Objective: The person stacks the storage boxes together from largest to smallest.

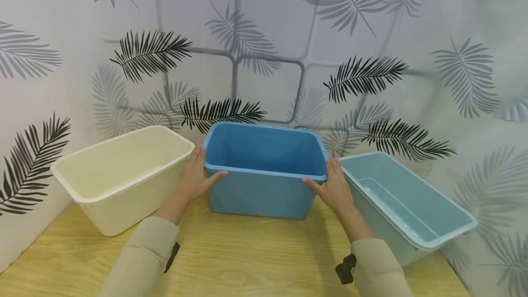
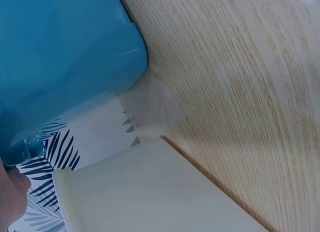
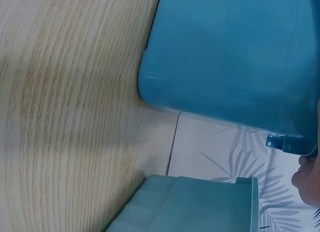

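Note:
A deep blue plastic storage bin (image 1: 260,194) stands at the back of the wooden table in the head view, its inside bare. My left hand (image 1: 195,175) grips its left end, thumb along the front rim and fingers at the side. At the other end my right hand (image 1: 333,187) holds the rim the same way. In the left wrist view only a bit of the left hand (image 2: 12,197) shows, under the rim. The right hand (image 3: 309,179) appears likewise at the edge of the right wrist view, fingertips curled below the rim.
A cream bin (image 1: 136,191) stands angled to the left, close by my left hand. On the right is a pale green bin (image 1: 383,223), also angled. Behind the wooden table (image 1: 247,255) hangs a leaf-patterned backdrop (image 1: 272,26).

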Demonstrator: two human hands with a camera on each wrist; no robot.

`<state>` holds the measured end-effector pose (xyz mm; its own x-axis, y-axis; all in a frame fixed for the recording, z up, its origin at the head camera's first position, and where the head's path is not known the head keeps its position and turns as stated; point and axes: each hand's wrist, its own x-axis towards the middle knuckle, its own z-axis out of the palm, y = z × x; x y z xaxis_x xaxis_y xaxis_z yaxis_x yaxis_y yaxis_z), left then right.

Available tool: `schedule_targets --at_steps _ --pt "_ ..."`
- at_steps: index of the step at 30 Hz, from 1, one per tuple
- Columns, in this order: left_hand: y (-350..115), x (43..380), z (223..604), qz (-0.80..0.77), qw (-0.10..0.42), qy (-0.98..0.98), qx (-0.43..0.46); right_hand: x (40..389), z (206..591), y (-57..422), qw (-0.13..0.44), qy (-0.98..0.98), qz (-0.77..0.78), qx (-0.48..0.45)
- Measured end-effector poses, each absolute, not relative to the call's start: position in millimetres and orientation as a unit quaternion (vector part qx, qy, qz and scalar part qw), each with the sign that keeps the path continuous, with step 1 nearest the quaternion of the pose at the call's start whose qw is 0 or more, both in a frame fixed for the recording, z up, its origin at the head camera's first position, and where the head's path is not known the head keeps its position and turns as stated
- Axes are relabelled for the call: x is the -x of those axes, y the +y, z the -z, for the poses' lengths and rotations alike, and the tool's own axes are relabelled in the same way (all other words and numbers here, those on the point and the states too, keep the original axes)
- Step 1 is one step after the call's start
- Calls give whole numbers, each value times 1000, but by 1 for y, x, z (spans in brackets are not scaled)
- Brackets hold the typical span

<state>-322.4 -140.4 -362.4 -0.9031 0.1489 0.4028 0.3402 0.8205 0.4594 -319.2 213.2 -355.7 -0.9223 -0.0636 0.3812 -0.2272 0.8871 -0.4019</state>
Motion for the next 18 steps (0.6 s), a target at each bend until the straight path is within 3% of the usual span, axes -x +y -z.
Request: schedule_targets --at_steps 18 --pt "-141 311 366 273 202 -931 133 307 358 213 198 -951 -222 -80"
